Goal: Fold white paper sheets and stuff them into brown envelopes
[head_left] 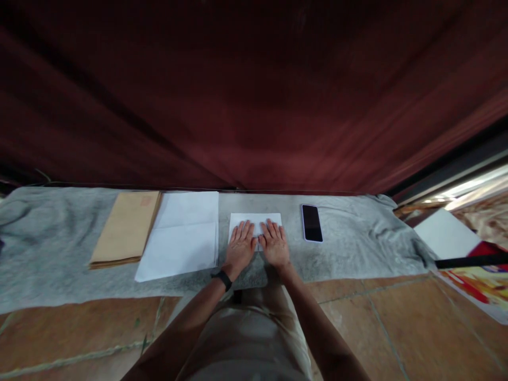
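A small white sheet of paper (256, 217), perhaps folded, lies on the grey cloth in front of me. My left hand (241, 244) rests flat on its left half, fingers spread. On its right half lies my right hand (274, 244), also flat with the fingers apart. The thumbs come close together near the paper's middle. Both palms hide much of the sheet's lower part. To the left of my left hand is a stack of larger white paper sheets (184, 238), with a crease across the top one.
A stack of brown envelopes (127, 227) lies left of the white sheets. A phone (312, 223) with a dark screen lies to the right. The grey cloth (353, 238) covers the long surface. A dark red curtain (254, 106) hangs behind; printed packaging (482, 280) is at far right.
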The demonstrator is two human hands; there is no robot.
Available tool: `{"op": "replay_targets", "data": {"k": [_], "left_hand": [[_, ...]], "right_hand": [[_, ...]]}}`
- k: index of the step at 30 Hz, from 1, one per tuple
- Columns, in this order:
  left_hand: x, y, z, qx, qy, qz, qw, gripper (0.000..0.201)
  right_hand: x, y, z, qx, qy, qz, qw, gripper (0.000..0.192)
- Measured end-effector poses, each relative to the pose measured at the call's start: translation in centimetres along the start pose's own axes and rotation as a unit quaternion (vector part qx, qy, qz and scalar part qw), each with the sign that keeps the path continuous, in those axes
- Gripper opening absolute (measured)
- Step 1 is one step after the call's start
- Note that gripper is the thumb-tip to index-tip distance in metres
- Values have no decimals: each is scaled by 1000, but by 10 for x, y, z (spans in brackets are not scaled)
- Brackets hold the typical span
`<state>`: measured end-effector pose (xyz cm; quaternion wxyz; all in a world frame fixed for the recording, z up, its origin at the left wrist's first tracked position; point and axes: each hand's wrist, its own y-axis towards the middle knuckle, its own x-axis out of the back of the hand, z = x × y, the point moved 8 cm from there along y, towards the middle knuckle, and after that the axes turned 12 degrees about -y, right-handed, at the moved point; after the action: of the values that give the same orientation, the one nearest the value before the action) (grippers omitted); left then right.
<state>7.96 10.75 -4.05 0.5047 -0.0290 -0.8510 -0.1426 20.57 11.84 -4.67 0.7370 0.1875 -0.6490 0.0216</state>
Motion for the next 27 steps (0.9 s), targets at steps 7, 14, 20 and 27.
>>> {"op": "replay_targets", "data": {"k": [7, 14, 20, 27], "left_hand": [[13, -26, 5, -6, 25, 4, 1000, 55], [17, -46, -4, -23, 38, 25, 999, 47], [18, -41, 11, -36, 45, 36, 998, 47], [36, -26, 26, -19, 17, 27, 999, 63]], "right_hand": [[1, 18, -16, -3, 7, 11, 1000, 44], [0, 74, -46, -52, 22, 85, 995, 41], [6, 77, -70, -129, 147, 102, 975, 33], [3, 33, -100, -237, 345, 115, 901, 9]]}}
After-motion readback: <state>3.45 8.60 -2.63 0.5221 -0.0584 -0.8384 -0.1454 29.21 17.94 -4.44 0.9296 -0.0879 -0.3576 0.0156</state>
